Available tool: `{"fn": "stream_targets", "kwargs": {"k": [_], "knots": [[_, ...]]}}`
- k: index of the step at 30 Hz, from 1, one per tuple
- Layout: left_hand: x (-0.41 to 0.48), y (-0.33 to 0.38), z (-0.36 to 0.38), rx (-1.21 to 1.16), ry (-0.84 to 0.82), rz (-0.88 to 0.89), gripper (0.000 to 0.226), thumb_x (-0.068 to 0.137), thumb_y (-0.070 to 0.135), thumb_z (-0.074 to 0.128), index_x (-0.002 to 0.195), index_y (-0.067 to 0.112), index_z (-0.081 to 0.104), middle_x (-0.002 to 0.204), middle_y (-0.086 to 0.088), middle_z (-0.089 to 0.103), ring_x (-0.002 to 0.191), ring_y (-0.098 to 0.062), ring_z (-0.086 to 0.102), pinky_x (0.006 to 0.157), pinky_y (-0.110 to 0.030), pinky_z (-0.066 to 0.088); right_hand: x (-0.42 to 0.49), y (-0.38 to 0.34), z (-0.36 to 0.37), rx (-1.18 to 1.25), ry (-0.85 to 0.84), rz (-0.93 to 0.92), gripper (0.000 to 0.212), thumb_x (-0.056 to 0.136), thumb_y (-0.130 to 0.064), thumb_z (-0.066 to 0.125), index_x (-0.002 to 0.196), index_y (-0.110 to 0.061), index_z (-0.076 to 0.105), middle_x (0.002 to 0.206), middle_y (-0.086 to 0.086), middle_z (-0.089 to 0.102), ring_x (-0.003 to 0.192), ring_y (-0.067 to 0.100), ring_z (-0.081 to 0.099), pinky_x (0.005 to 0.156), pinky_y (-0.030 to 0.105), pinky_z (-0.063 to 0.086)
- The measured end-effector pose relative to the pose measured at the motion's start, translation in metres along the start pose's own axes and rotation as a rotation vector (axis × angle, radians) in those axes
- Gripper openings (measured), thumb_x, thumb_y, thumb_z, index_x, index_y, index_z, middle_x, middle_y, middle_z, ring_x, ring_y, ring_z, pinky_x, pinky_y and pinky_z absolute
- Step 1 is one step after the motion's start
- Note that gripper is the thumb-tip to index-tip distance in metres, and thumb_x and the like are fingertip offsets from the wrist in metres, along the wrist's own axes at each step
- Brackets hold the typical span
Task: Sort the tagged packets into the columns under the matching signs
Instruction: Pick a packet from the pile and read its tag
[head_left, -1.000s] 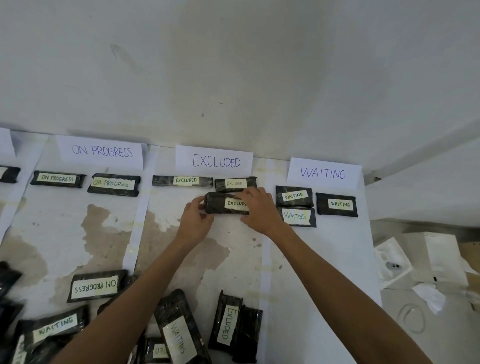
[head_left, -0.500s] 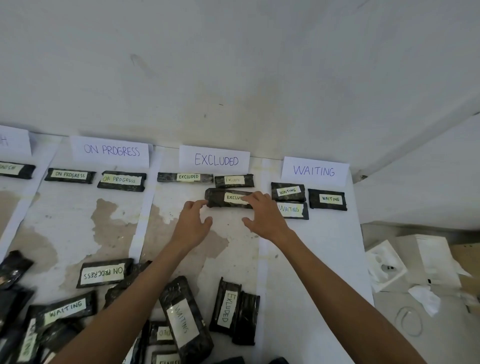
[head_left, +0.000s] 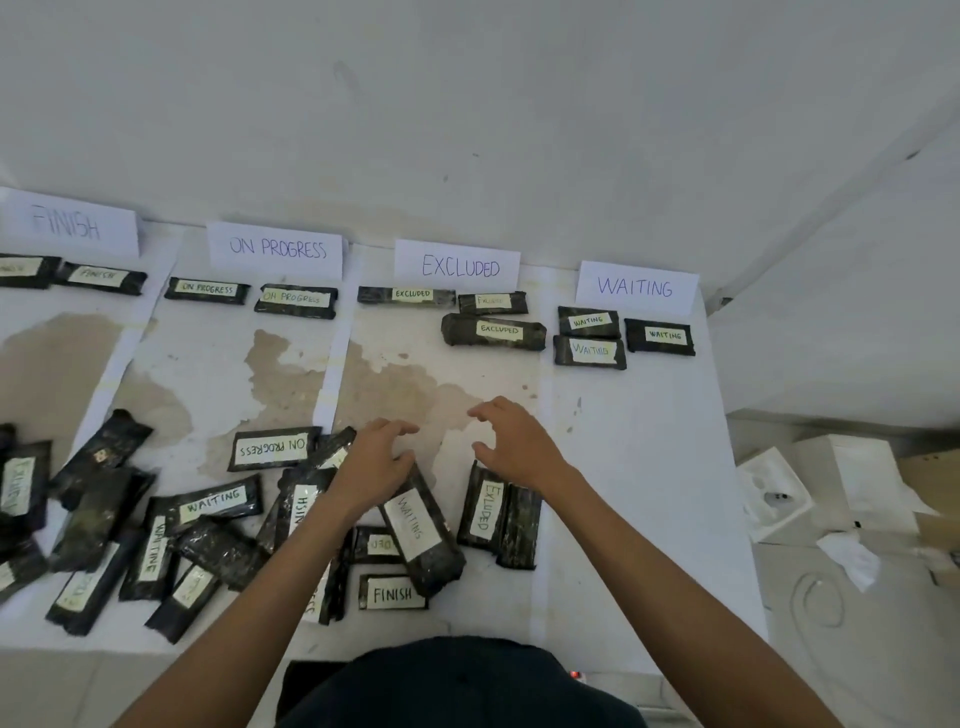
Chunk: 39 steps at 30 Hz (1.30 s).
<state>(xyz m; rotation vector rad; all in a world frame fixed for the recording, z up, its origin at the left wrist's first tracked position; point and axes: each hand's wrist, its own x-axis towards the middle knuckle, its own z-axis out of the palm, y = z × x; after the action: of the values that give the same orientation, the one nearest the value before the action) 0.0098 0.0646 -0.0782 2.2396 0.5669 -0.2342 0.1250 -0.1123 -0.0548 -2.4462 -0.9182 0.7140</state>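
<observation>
While left hand (head_left: 371, 467), right hand (head_left: 519, 441) hover slack, empty | WAITING packet (head_left: 421, 530) below left fingers (head_left: 400, 428)

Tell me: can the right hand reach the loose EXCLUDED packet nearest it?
Probably yes: the right hand hovers empty right beside the EXCLUDED packet, whose tagged face lies uncovered with nothing stacked on it.

Past the table's (head_left: 649, 441) right edge, to your right, sit an open white tray (head_left: 772, 491), a white box (head_left: 852, 483) just beside it, crumpled white paper (head_left: 852, 558) and a thin coiled cord (head_left: 818, 600). A white wall (head_left: 467, 104) rises behind the far edge.
</observation>
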Motion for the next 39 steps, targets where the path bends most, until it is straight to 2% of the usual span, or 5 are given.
{"fn": "stream_targets", "kwargs": {"k": [10,16,23,32,39], "knots": [[-0.04,-0.034,0.006,0.16,-0.128,0.07,0.052,0.085,0.011,0.055,0.136,0.013,0.044,0.134,-0.011,0.044,0.121,-0.029,0.039,0.105,-0.036,0.033,-0.042,-0.062,0.086,-0.216,-0.243,0.194,0.087,0.071,-0.058,0.069,0.138,-0.017,0.031,0.128,0.012,0.04,0.117,0.031,0.044,0.09,0.045,0.048],[-0.037,-0.043,-0.004,0.226,-0.204,0.139,0.058,0.084,0.018,0.056,0.138,0.017,0.038,0.136,-0.01,0.043,0.121,-0.03,0.04,0.104,-0.039,0.037,-0.046,-0.08,0.102,-0.216,-0.181,0.282,0.086,0.069,-0.044,0.072,0.137,-0.016,0.027,0.124,0.012,0.043,0.112,0.033,0.047,0.084,0.044,0.047],[-0.025,-0.039,-0.012,0.346,-0.302,0.29,0.084,0.076,0.027,0.068,0.146,0.021,0.023,0.149,-0.008,0.026,0.131,-0.034,0.034,0.107,-0.046,0.034,-0.051,-0.068,0.089,-0.296,-0.096,0.16,0.09,0.067,-0.042,0.073,0.141,-0.019,0.026,0.128,0.008,0.043,0.111,0.03,0.045,0.087,0.043,0.044],[-0.001,0.016,0.003,0.359,-0.2,0.438,0.075,0.077,0.025,0.068,0.143,0.018,0.031,0.139,-0.006,0.034,0.116,-0.029,0.044,0.093,-0.04,0.046,-0.06,-0.018,0.026,-0.359,0.035,0.078,0.082,0.068,-0.024,0.069,0.141,-0.02,0.031,0.132,0.002,0.043,0.111,0.025,0.044,0.089,0.036,0.038],[0.022,0.072,0.042,0.258,-0.214,0.41,0.071,0.084,0.019,0.061,0.145,0.019,0.026,0.148,-0.005,0.026,0.128,-0.027,0.038,0.102,-0.04,0.042,-0.065,0.048,-0.018,-0.37,0.077,0.099,0.08,0.069,-0.016,0.07,0.14,-0.019,0.033,0.135,0.003,0.042,0.116,0.026,0.044,0.097,0.037,0.038]]}}
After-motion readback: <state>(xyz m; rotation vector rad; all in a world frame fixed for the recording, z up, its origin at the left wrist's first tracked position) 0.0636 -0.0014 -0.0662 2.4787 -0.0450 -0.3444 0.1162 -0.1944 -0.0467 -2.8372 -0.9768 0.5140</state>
